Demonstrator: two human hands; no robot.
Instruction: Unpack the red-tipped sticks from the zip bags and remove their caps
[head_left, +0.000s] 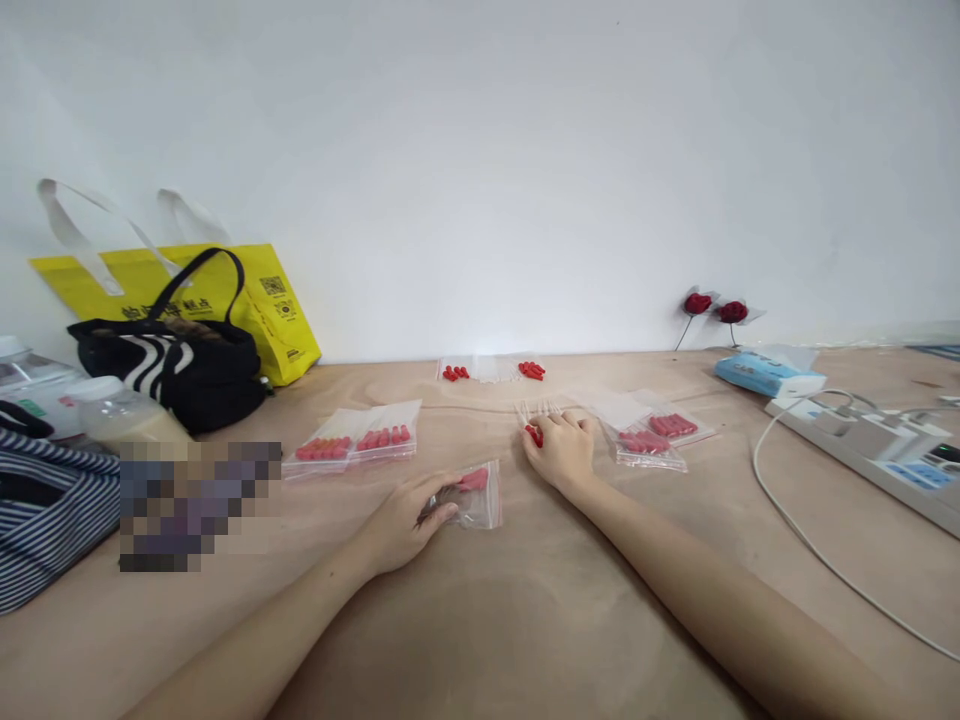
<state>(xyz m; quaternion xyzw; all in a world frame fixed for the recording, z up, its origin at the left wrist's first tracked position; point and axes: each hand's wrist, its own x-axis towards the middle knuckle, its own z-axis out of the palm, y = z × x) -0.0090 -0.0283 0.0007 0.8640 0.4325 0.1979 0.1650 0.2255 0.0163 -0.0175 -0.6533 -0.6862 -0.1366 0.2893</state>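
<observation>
Near the middle of the table, my left hand (409, 520) curls its fingers and thumb around the left edge of a small clear zip bag (484, 510). A red piece (474, 480) shows in the upper part of this bag. Farther forward and to the right, my right hand (561, 448) is bent down to the table with its fingers closed on a small red piece (535, 435). Thin whitish sticks (540, 408) stick out just beyond its fingers. My palm hides part of what lies there.
Zip bags of red pieces lie left (386, 437) and right (649, 435). More red pieces (531, 370) rest by the wall. A black bag (210, 375), yellow bag (296, 330) and bottle (127, 420) stand left. A tissue pack (765, 375), power strip (862, 440) and cable (806, 550) lie right.
</observation>
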